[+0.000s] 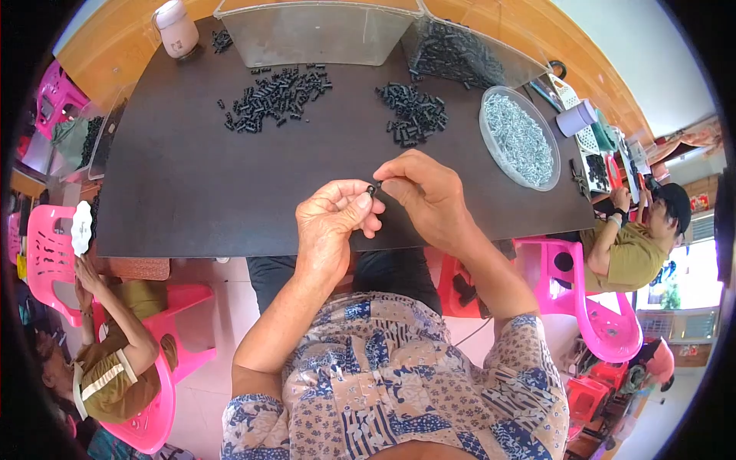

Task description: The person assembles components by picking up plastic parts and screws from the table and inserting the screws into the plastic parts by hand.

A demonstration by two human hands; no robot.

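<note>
Black piece (371,191) in curled left fingers (346,189).

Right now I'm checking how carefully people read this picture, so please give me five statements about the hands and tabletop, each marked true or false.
1. The left hand holds a small black part. True.
2. The round tub of silvery pieces is on the left side of the table. False: the round tub is on the right side.
3. A pile of black parts lies in front of the clear box. True.
4. The pink cup stands right of that box. False: the pink cup stands left of it.
5. The right hand rests in the tub. False: the right hand is beside the left.
</note>
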